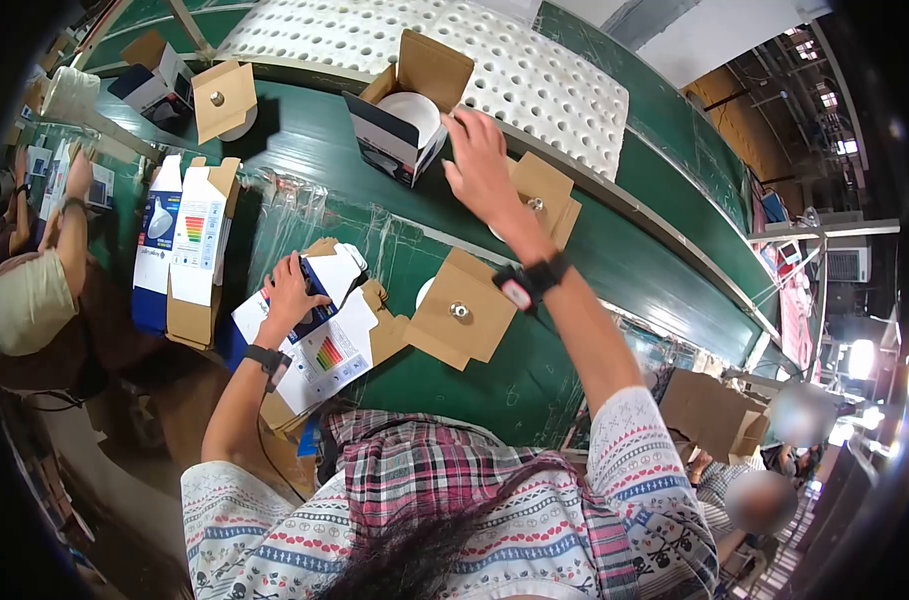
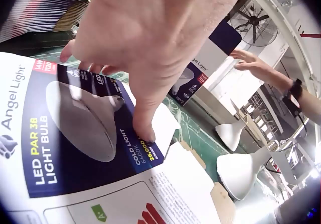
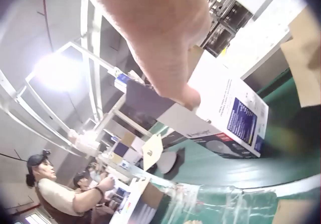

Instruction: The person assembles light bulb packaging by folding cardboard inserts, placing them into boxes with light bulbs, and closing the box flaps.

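My left hand [image 1: 293, 292] rests spread on a flattened printed carton [image 1: 325, 358], on top of other flat cartons. In the left wrist view its thumb [image 2: 144, 121] lies on the dark printed panel, with the other fingertips near the carton's far edge. My right hand [image 1: 483, 165] is at the right rim of an upright open box [image 1: 380, 135], its fingers loosely extended. A white round bulb face [image 1: 413, 112] shows inside that box. In the right wrist view the thumb [image 3: 188, 97] is at the box's upper edge; whether it touches is unclear.
Cardboard pieces with bulb bases through them stand right of the flat cartons [image 1: 459, 308] and behind my right wrist [image 1: 543, 195]. Another such bulb [image 1: 218, 98] and a box [image 1: 155, 85] are at the back left. Holed white foam [image 1: 565, 100] runs behind. People work at left and right.
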### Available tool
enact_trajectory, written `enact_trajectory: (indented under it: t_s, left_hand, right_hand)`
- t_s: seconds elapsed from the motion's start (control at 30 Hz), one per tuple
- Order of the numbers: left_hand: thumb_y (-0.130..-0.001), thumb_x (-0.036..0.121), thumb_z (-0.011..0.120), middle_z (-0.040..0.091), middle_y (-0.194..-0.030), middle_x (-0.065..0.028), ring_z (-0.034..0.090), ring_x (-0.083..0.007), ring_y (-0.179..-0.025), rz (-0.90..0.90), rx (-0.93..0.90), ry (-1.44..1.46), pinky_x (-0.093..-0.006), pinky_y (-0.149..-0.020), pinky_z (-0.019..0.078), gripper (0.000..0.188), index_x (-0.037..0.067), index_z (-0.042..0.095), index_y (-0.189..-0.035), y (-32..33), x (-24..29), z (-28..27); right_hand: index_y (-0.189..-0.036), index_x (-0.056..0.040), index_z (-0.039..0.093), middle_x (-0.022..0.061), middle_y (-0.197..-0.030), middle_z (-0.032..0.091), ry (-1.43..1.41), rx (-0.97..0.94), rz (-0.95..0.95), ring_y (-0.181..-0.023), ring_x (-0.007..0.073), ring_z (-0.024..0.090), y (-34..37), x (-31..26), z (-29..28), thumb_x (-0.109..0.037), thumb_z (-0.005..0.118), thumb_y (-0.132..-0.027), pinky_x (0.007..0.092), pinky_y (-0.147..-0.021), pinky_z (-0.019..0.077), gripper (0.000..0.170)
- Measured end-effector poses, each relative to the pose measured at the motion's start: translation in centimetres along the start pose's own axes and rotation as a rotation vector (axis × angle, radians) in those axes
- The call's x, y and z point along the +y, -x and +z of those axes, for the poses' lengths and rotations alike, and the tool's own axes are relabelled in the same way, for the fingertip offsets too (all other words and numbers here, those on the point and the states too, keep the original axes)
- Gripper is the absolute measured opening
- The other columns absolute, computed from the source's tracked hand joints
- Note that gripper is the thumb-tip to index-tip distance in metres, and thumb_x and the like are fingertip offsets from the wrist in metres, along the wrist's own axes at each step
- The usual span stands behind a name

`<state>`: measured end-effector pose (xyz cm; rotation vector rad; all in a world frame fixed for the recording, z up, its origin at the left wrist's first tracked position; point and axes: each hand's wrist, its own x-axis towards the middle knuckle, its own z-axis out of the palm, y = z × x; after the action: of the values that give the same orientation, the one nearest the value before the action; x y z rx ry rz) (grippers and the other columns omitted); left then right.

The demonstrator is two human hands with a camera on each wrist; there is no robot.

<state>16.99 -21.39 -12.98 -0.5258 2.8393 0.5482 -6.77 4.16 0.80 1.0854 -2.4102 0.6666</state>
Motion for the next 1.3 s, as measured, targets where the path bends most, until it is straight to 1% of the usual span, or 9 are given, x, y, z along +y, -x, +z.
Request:
enact_trajectory:
  t_s: [0.2, 0.4, 0.57, 0.63, 0.73, 0.9, 1.0, 1.17, 1.3]
  left_hand:
    - [-0.05, 0.035, 0.085, 0.045, -0.122, -0.0154, 0.04, -0.0336, -0.118, 0.071, 0.044, 0.004, -0.0481, -0.099, 0.0283, 0.094, 0.0, 0.041, -0.125, -0.4, -0.7, -0.3]
    - [-0.054, 0.033, 0.084, 0.047, -0.119, -0.0134, 0.042, -0.0321, -0.114, 0.133, 0.173, -0.083, -0.0458, -0.097, 0.03, 0.083, 0.002, 0.045, -0.121, 0.0, -0.4, -0.6]
    - [-0.058, 0.03, 0.082, 0.048, -0.11, -0.0133, 0.044, -0.0324, -0.107, 0.175, 0.16, -0.065, -0.045, -0.092, 0.033, 0.073, 0.002, 0.046, -0.115, -2.3, -3.5, -0.2]
    - [-0.06, 0.03, 0.081, 0.048, -0.108, -0.0139, 0.044, -0.033, -0.105, 0.196, 0.169, -0.053, -0.0452, -0.09, 0.0348, 0.072, 0.003, 0.045, -0.116, -2.6, -3.8, -0.5]
    - [-0.063, 0.034, 0.079, 0.048, -0.11, -0.0159, 0.047, -0.0354, -0.103, 0.238, 0.295, -0.132, -0.0484, -0.086, 0.0375, 0.078, 0.004, 0.042, -0.125, -1.2, -2.1, -1.9]
    - [-0.058, 0.032, 0.082, 0.046, -0.114, -0.0144, 0.045, -0.0327, -0.108, 0.124, 0.061, -0.155, -0.049, -0.087, 0.0352, 0.076, 0.001, 0.046, -0.118, -0.1, -3.0, -1.1]
    - [-0.059, 0.03, 0.082, 0.048, -0.113, -0.0127, 0.047, -0.0318, -0.105, 0.129, 0.136, -0.124, -0.0473, -0.086, 0.0357, 0.066, 0.002, 0.05, -0.108, -0.5, -3.4, -1.4]
    - [-0.064, 0.028, 0.08, 0.058, -0.09, -0.0145, 0.057, -0.0315, -0.085, 0.165, 0.17, -0.015, -0.0418, -0.076, 0.0416, 0.053, 0.003, 0.049, -0.099, -1.1, -2.5, -3.2]
    - [-0.08, 0.024, 0.068, 0.06, -0.076, -0.0234, 0.058, -0.0397, -0.07, 0.22, -0.167, 0.241, -0.0418, -0.059, 0.0428, 0.035, -0.003, 0.05, -0.091, -0.5, 1.0, -7.9]
  right_hand:
    - [-0.105, -0.0084, 0.054, 0.0119, -0.101, 0.048, -0.314, -0.452, 0.121, -0.092, 0.0292, 0.054, 12.6, -6.1, -5.9, -0.011, 0.065, -0.075, 0.0389, -0.075, 0.0467, 0.033]
    - [-0.105, -0.0079, 0.056, 0.0124, -0.103, 0.05, -0.491, -0.585, 0.407, -0.093, 0.0301, 0.054, 21.8, -5.1, -4.6, -0.009, 0.057, -0.082, 0.0387, -0.079, 0.0456, 0.023]
    - [-0.103, -0.0028, 0.056, 0.0154, -0.1, 0.051, -0.228, -0.402, 0.261, -0.092, 0.0333, 0.055, 23.6, -0.1, -9.4, -0.01, 0.053, -0.083, 0.0403, -0.08, 0.0453, 0.021]
    - [-0.102, -0.0017, 0.056, 0.0155, -0.101, 0.051, -0.225, -0.372, 0.57, -0.092, 0.0334, 0.055, 24.6, 1.8, -12.3, -0.008, 0.054, -0.082, 0.0405, -0.079, 0.0457, 0.021]
    - [-0.104, -0.0034, 0.057, 0.0166, -0.101, 0.05, -0.043, -0.31, 0.629, -0.093, 0.0334, 0.055, 27.6, 5.3, -15.2, -0.004, 0.056, -0.08, 0.0402, -0.08, 0.0456, 0.024]
    - [-0.107, -0.0037, 0.056, 0.0169, -0.103, 0.05, 0.143, -0.309, 0.693, -0.094, 0.0335, 0.055, 32.3, 8.7, -16.2, -0.004, 0.059, -0.078, 0.0393, -0.081, 0.0457, 0.029]
    - [-0.105, -0.004, 0.056, 0.0174, -0.107, 0.049, 0.599, -0.179, 0.52, -0.095, 0.0329, 0.054, 27.8, 4.0, -16.6, -0.006, 0.06, -0.077, 0.0382, -0.083, 0.0449, 0.028]
    - [-0.102, -0.0056, 0.058, 0.0138, -0.101, 0.055, -0.232, -0.154, 0.549, -0.094, 0.0305, 0.054, 22.4, -3.2, -10.5, -0.01, 0.059, -0.077, 0.0378, -0.082, 0.045, 0.025]
    - [-0.101, -0.0045, 0.059, 0.0134, -0.093, 0.056, -0.685, -0.387, 0.525, -0.088, 0.0318, 0.057, 18.9, -10.2, -3.2, -0.016, 0.056, -0.082, 0.0391, -0.077, 0.0466, 0.022]
